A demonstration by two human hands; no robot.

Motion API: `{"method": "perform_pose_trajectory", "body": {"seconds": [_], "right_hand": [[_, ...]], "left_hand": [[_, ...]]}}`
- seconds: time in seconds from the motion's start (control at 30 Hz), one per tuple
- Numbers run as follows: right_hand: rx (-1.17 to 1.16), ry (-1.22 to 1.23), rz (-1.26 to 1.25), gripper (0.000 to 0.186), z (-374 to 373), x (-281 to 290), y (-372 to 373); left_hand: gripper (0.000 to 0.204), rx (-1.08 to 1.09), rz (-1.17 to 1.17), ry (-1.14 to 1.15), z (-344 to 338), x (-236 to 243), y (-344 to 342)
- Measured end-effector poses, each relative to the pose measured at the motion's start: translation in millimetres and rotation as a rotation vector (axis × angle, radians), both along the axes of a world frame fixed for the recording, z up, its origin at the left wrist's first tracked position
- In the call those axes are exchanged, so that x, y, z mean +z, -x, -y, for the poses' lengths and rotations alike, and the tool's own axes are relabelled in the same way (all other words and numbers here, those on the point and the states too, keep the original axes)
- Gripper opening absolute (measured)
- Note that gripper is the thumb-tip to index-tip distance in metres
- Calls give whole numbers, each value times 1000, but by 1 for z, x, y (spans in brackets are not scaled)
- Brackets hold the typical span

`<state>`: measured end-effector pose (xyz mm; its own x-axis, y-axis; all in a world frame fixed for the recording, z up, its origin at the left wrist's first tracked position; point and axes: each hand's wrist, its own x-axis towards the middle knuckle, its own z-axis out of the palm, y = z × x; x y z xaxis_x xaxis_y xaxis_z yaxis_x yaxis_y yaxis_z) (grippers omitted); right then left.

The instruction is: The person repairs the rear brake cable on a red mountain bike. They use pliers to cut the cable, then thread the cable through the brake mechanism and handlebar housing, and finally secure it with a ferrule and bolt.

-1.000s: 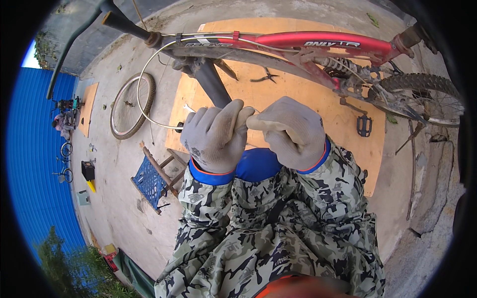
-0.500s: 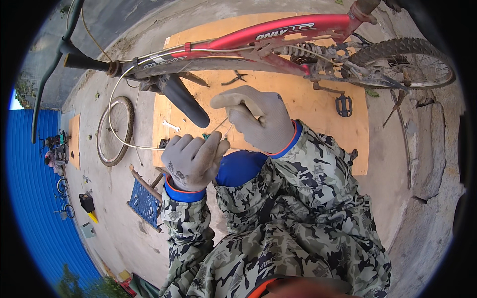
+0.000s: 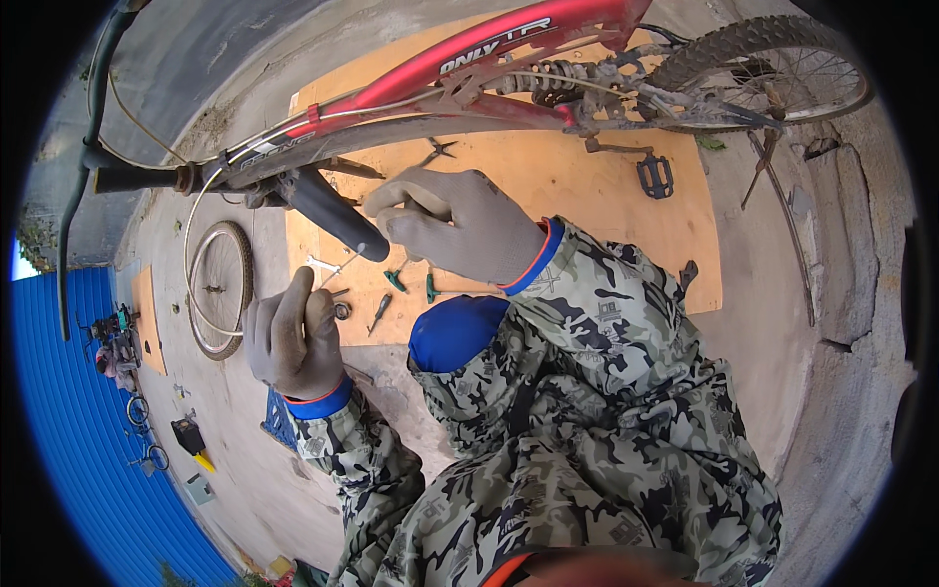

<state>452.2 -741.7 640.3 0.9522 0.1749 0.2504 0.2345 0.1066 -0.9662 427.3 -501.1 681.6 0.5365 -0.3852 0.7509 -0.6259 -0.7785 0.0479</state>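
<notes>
A red bicycle frame (image 3: 489, 54) spans the upper view with its rear wheel (image 3: 763, 73) at the right. My left hand (image 3: 293, 338), in a grey work glove, is closed on the pale brake cable (image 3: 198, 293) that loops down from the handlebar. A thin straight length of it rises from the fingers toward a small pale tip below my right hand. My right hand (image 3: 465, 225), gloved alike, is curled closed in front of the frame, near the black saddle-like part (image 3: 337, 217). What its fingers hold, if anything, is hidden.
A wooden board (image 3: 606, 264) lies below with pliers (image 3: 437, 152), a wrench (image 3: 321, 264), green-handled hex keys (image 3: 432, 289) and a screwdriver (image 3: 380, 311). A loose wheel (image 3: 245, 284) lies left on the concrete. A blue folding stool (image 3: 279, 421) is partly behind my left arm.
My left hand has moved left and down, away from my right hand, carrying the cable. My right hand has shifted left. The whole view has shifted, so the bicycle sits further left and higher.
</notes>
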Motion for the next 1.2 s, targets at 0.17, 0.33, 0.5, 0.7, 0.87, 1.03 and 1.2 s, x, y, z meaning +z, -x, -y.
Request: {"method": "perform_pose_trajectory", "body": {"seconds": [0.17, 0.33, 0.5, 0.7, 0.87, 1.03, 1.2], "right_hand": [[-345, 314, -60, 26, 61, -12, -35], [-859, 652, -126, 41, 121, -37, -53], [-882, 905, -235, 47, 123, -48, -60], [-920, 1044, -201, 47, 113, -48, -65], [-795, 1138, -297, 38, 114, -46, -63], [-786, 1166, -253, 31, 102, -49, -60], [-785, 1192, -152, 26, 110, -56, -58]], "left_hand": [[39, 109, 308, 255, -20, 5, -4], [83, 326, 729, 376, -55, 41, -8], [82, 250, 857, 814, -96, 54, -2], [63, 96, 760, 1161, -144, 34, 3], [57, 84, 565, 1796, -198, 1, 2], [44, -130, 535, 2152, -248, -31, 5], [40, -300, 502, 2152, -258, -48, -1]]}}
